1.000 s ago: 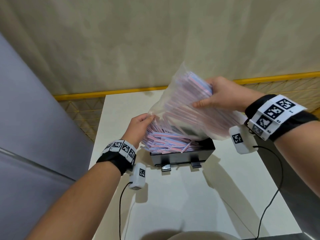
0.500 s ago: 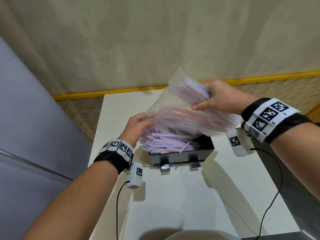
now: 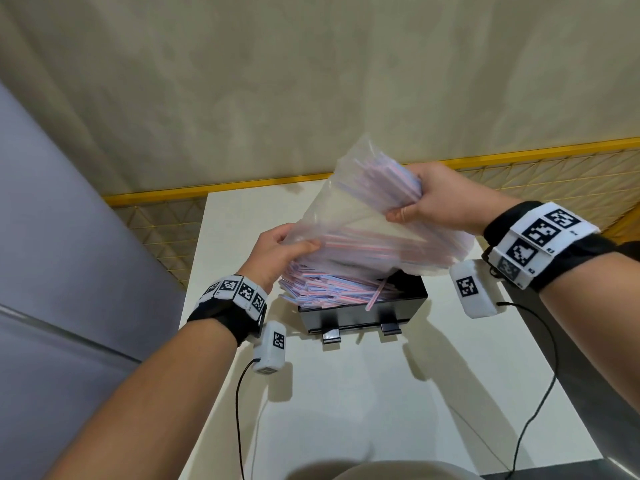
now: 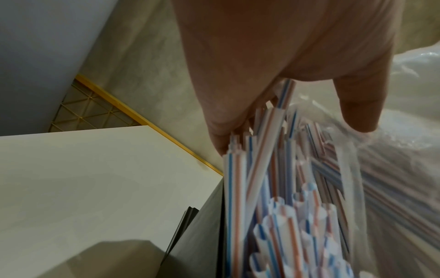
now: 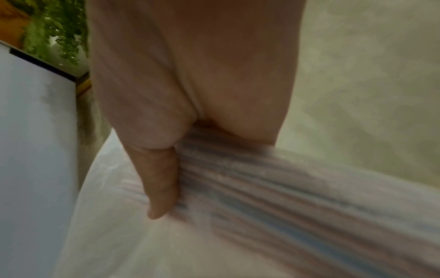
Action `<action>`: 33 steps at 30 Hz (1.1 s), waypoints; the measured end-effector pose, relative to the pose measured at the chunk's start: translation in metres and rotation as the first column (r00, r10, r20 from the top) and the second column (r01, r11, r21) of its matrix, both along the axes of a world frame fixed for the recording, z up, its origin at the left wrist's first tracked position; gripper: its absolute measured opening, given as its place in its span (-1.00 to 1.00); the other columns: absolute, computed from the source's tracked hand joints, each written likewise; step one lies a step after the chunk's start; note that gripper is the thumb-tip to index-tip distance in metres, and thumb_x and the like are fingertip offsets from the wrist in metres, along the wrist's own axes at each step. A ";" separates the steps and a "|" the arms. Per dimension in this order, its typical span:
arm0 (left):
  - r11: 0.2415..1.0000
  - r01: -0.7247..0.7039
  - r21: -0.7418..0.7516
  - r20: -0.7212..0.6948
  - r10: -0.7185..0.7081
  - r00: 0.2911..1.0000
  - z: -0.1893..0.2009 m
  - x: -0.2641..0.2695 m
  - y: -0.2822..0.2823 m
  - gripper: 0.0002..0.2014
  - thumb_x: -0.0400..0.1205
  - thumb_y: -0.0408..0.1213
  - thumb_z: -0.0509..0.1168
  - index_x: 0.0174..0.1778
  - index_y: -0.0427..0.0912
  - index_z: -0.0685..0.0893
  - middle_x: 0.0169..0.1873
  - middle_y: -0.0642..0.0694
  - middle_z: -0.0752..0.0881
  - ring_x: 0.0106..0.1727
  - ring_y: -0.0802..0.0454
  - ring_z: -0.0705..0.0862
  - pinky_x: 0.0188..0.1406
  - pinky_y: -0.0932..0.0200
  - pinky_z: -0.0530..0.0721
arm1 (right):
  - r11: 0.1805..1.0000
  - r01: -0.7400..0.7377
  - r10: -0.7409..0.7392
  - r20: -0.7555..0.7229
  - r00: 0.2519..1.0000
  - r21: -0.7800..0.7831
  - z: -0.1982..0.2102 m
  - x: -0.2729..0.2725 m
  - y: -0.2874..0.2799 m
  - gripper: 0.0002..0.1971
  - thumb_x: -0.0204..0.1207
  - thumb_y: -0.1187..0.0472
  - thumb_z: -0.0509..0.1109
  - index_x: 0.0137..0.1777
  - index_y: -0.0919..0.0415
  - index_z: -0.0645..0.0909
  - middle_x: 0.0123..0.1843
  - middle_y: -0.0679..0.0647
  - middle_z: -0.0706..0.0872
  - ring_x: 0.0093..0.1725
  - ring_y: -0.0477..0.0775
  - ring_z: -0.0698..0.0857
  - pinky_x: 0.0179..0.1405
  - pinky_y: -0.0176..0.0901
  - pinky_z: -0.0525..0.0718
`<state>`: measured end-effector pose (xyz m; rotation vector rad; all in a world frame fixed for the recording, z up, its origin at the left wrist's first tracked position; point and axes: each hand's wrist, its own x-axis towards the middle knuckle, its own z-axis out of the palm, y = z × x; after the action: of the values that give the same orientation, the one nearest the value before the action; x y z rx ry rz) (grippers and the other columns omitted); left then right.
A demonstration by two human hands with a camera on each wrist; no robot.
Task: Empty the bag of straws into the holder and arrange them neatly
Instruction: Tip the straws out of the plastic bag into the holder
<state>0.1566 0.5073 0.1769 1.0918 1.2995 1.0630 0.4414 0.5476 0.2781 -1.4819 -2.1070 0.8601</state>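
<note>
I hold the thin, slippery bag [image 3: 349, 216] tilted above the holder [image 3: 363, 311], right hand [image 3: 440, 202] fingers clamped on its raised closed end, left hand [image 3: 277, 254] pinching the mouth, light straws [image 3: 332, 289] piling loosely inside the holder.

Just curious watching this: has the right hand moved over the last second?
Yes. The right hand has lifted the bag end higher, away from the black holder, toward the yellow rail.

From my feed this looks like a café or snack-bar service corner, not a home: a small white tabletop [image 3: 363, 393] carries a black straw holder [image 3: 363, 311] heaped with striped drinking straws [image 3: 332, 289]. I also see mottled beige walls, a yellow-framed lattice panel [image 3: 554, 168] and a grey partition [image 3: 69, 237].
</note>
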 end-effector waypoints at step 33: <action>0.996 -0.015 -0.091 -0.017 0.014 1.000 -0.004 -0.003 0.004 -0.72 0.36 -0.28 0.44 0.00 -0.16 0.83 -0.22 -0.08 0.81 -0.16 -0.07 0.73 -0.19 0.13 0.63 | 0.969 -0.060 0.145 0.359 0.922 -0.238 -0.051 -0.033 -0.021 -0.56 0.31 0.18 0.63 0.18 -0.07 0.62 0.01 -0.03 0.79 0.02 0.08 0.75 -0.02 -0.04 0.77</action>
<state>0.1535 0.5110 0.1726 1.0254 1.3574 0.9976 0.4087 0.5267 0.2274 -1.7825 -2.4490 0.9378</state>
